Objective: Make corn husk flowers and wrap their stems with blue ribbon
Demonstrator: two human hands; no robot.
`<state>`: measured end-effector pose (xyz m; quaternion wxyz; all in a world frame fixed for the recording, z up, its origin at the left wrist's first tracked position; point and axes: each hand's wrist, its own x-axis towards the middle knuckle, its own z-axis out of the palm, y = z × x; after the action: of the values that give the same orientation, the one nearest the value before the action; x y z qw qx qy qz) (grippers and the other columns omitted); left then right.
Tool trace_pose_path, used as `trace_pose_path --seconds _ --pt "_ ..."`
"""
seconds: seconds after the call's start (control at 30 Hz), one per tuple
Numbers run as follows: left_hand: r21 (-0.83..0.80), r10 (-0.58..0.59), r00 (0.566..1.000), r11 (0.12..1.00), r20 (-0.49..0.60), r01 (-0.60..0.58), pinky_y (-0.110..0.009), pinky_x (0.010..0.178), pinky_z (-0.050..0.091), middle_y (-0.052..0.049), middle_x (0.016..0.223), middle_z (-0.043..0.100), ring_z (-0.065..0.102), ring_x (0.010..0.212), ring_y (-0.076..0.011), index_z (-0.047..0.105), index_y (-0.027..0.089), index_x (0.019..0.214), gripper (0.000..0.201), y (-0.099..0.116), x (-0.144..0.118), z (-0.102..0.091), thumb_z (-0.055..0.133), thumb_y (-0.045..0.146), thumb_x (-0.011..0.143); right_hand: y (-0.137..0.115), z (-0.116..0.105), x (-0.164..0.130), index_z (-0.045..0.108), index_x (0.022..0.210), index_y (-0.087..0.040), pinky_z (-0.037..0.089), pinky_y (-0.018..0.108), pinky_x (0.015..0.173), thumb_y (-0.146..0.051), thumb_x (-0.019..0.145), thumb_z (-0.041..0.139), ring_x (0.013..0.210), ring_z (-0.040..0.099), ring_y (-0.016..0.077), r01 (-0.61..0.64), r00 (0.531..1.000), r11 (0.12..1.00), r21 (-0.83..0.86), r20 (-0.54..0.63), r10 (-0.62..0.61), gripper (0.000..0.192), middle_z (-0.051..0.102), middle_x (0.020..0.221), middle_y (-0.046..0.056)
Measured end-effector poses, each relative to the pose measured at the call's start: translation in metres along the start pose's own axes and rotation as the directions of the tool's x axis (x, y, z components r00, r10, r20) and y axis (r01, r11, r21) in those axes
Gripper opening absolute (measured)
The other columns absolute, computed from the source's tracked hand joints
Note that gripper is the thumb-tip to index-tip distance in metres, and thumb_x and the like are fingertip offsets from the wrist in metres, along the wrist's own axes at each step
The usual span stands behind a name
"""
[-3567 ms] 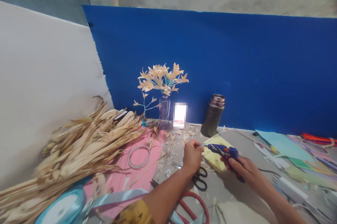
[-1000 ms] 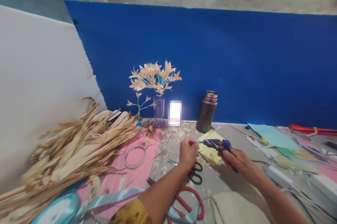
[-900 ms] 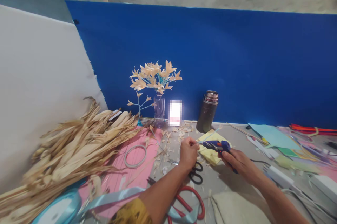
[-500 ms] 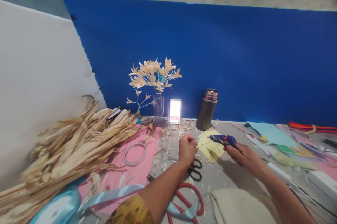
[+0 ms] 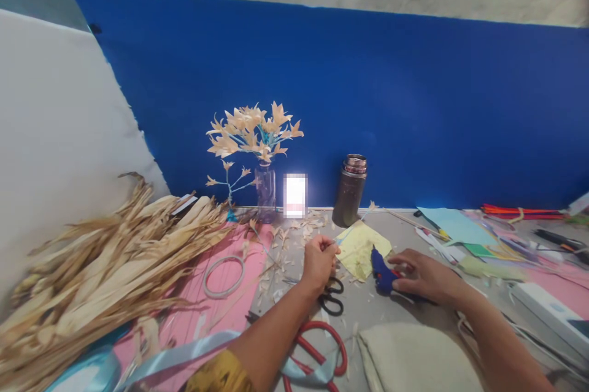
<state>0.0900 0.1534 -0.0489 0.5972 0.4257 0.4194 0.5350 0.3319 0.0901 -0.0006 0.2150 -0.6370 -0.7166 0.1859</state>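
the right hand (image 5: 426,275) is now laying the blue glue gun (image 5: 383,274) down on the table, fingers loosely around it, just right of the yellow paper (image 5: 361,245). the left hand (image 5: 318,260), left of that paper, is pinching a thin stick (image 5: 356,222).

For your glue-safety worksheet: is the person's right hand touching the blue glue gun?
Touching. The head view shows the right hand laid on the blue glue gun, fingers on its rear, with the gun down on the table.

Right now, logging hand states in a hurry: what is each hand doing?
Left hand: closed, pinching a thin pale-blue stem.
Right hand: closed on the small blue glue gun lying on the grey table.
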Motion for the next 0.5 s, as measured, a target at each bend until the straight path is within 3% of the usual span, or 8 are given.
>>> trace_pose_path --seconds 0.13,0.23,0.3,0.37,0.5 --pt "-0.163 -0.111 0.961 0.974 0.252 0.155 -0.015 0.038 0.020 0.000 0.066 0.062 0.037 0.041 -0.0020 0.050 0.018 0.077 0.041 0.010 -0.013 0.007 0.083 0.033 0.057 -0.019 0.005 0.002 0.077 0.102 -0.018 0.045 0.032 0.063 -0.052 0.077 0.068 0.064 0.056 0.0181 -0.020 0.984 0.934 0.356 -0.158 0.081 0.043 0.069 0.081 0.005" --pt "-0.188 -0.181 0.893 0.942 0.412 0.278 -0.014 0.037 0.017 0.000 0.064 0.062 0.035 0.041 -0.0008 0.049 0.018 0.075 0.047 0.014 -0.022 0.012 0.088 0.033 0.052 -0.033 0.018 0.005 0.071 0.118 -0.016 0.038 0.027 0.052 -0.058 0.078 0.070 0.056 0.044 0.0125 -0.011 0.981 0.661 0.750 -0.119 0.151 0.058 0.057 0.069 0.000" --pt "-0.176 -0.200 0.866 0.935 0.458 0.308 -0.013 0.037 0.016 0.000 0.063 0.062 0.035 0.040 -0.0004 0.049 0.018 0.074 0.049 0.016 -0.026 0.014 0.089 0.034 0.052 -0.037 0.027 0.006 0.072 0.113 -0.015 0.034 0.025 0.049 -0.057 0.074 0.075 0.055 0.040 0.0109 0.031 0.977 0.519 0.854 -0.136 0.165 0.058 0.053 0.068 -0.002" --pt "-0.177 -0.198 0.856 0.932 0.477 0.315 -0.013 0.037 0.017 -0.001 0.064 0.063 0.036 0.041 -0.0005 0.049 0.018 0.074 0.050 0.015 -0.027 0.015 0.090 0.036 0.052 -0.038 0.033 0.008 0.075 0.099 -0.014 0.030 0.025 0.047 -0.057 0.071 0.079 0.054 0.038 0.0103 0.066 0.964 0.491 0.869 -0.182 0.193 0.052 0.051 0.066 -0.002" --pt "-0.157 -0.166 0.880 0.953 0.445 0.259 -0.014 0.037 0.022 0.000 0.063 0.063 0.043 0.042 -0.0031 0.052 0.017 0.073 0.048 0.010 -0.027 0.016 0.090 0.037 0.052 -0.033 0.036 0.011 0.075 0.083 -0.016 0.029 0.025 0.044 -0.061 0.070 0.078 0.052 0.038 0.0104 0.058 0.935 0.561 0.826 -0.242 0.260 0.047 0.053 0.063 -0.001"
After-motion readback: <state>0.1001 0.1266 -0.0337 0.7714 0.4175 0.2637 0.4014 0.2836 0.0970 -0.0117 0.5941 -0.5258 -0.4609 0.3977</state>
